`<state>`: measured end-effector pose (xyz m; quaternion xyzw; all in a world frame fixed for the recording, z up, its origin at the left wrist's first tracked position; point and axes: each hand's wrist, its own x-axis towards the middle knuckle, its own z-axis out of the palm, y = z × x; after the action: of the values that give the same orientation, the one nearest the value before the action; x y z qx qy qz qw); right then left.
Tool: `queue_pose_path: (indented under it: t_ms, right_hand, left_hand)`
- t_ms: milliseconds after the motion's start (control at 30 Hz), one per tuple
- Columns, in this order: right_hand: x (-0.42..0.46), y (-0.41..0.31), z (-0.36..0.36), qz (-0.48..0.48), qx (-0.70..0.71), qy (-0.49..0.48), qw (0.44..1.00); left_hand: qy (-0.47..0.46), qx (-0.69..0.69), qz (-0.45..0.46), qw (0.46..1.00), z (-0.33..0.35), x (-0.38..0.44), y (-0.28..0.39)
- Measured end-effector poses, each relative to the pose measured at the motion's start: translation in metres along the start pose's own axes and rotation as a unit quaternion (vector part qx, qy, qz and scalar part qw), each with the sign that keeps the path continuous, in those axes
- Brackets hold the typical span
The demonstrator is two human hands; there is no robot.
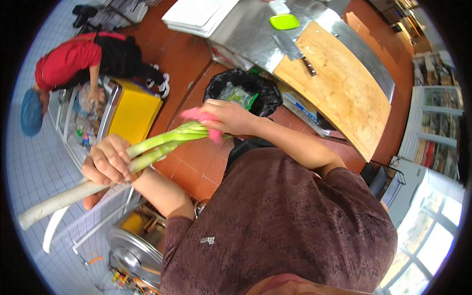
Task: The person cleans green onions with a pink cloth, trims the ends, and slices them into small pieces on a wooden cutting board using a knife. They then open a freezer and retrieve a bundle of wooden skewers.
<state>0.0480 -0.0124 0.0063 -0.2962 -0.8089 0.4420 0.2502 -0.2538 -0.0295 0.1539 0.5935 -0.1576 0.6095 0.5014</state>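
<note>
My left hand (108, 158) grips long, thick leek or scallion stalks (158, 143). Their white ends stick out past it at the lower left, and the green parts run towards my right hand (230, 118). That hand is closed on a soft pink cloth-like piece (208, 120), which lies against the green ends; what exactly it is, blur hides. Just beyond my right hand stands a bin lined with a black plastic bag (271, 90). Clear plastic and green scraps (236, 94) lie inside the bin.
A steel table (243, 40) carries a wooden cutting board (343, 84), a cleaver (289, 46), a bright green dish (284, 22) and stacked white trays (199, 16). At left, a person in red (70, 59) bends over a shelf beside a yellow panel (132, 110). A large metal pot (132, 250) stands lower left.
</note>
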Motion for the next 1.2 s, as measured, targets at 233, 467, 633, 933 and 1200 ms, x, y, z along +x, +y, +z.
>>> queue_pose_path:
  t_ms: [233, 467, 633, 933, 1200]
  right_hand:
    - [-0.030, 0.194, -0.100, 0.115, 0.024, 0.356, 0.927]
    - [-0.125, 0.311, -0.205, 0.369, -0.318, 0.303, 0.819]
    - [-0.250, 0.401, -0.252, 0.427, -0.302, 0.212, 0.825]
    - [-0.454, 0.344, -0.272, 0.390, -0.045, 0.342, 0.854]
    - [-0.710, 0.230, -0.201, 0.513, -0.115, 0.673, 0.521]
  left_hand:
    - [0.183, 0.182, -0.248, 0.934, -0.002, -0.020, -0.041]
    - [0.146, 0.471, -0.576, 0.652, 0.081, 0.010, -0.181]
    - [-0.104, 0.530, -0.586, 0.604, 0.127, 0.025, -0.353]
    - [-0.305, 0.251, -0.761, 0.515, 0.217, 0.059, -0.583]
    - [-0.515, 0.193, -0.675, 0.493, 0.286, -0.044, -0.852]
